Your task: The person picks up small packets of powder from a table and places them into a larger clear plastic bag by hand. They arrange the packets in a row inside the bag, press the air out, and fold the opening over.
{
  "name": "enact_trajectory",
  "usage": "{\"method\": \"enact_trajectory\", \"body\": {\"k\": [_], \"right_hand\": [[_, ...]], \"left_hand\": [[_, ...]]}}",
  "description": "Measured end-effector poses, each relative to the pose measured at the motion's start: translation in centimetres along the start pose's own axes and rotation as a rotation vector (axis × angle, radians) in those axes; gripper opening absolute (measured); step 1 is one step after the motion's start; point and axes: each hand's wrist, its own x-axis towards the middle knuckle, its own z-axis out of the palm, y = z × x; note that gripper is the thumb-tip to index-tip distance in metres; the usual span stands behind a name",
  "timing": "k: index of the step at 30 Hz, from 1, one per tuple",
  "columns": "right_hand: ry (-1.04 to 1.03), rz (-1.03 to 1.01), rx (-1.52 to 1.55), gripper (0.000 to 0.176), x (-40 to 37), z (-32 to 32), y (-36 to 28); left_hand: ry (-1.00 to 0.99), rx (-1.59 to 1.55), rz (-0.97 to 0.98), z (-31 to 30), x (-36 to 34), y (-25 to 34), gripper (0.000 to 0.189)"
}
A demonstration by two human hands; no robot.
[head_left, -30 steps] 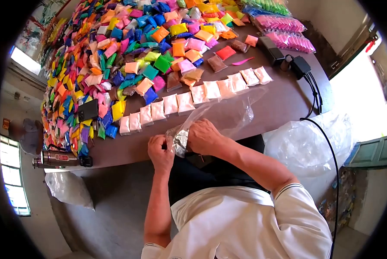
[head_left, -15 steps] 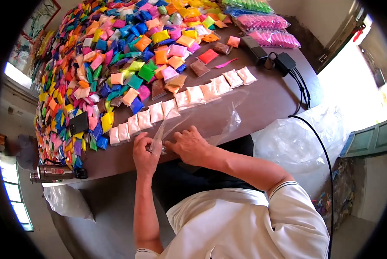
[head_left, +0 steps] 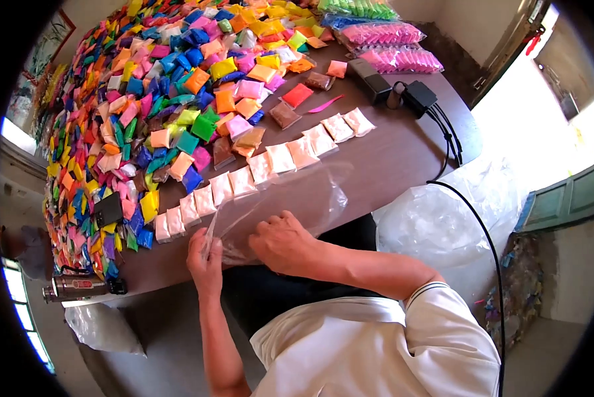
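Observation:
A clear plastic bag (head_left: pixel 277 202) is spread between my hands at the table's front edge. My left hand (head_left: pixel 205 259) pinches the bag's left edge between thumb and fingers. My right hand (head_left: pixel 280 243) is closed on its lower right part, with the fingers curled under and partly hidden. Just beyond the bag, a slanting row of small pale pink packets (head_left: pixel 241 180) lies flat on the brown table (head_left: pixel 403 155). Behind that row are brown packets (head_left: pixel 285 115), a red packet (head_left: pixel 297 96) and a pink plastic tool (head_left: pixel 325 104).
A large heap of colourful packets (head_left: pixel 171 86) covers the table's left and back. A black box (head_left: pixel 370 81) and adapter (head_left: pixel 417 98) with cables stand right of the row. Bagged pink items (head_left: pixel 403 59) lie behind. A flask (head_left: pixel 78 286) is at left, a plastic sack (head_left: pixel 429 215) at right.
My hands have moved apart, and the clear bag between them is spread wider. The whole view has shifted slightly, so the table appears farther left.

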Motion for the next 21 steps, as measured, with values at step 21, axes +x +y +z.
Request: {"method": "enact_trajectory", "body": {"k": [21], "right_hand": [[0.286, 0.408, 0.901, 0.018, -8.8, -12.6, 10.1]], "left_hand": [[0.141, 0.064, 0.051, 1.4, -2.0, 0.5, 0.020]]}}
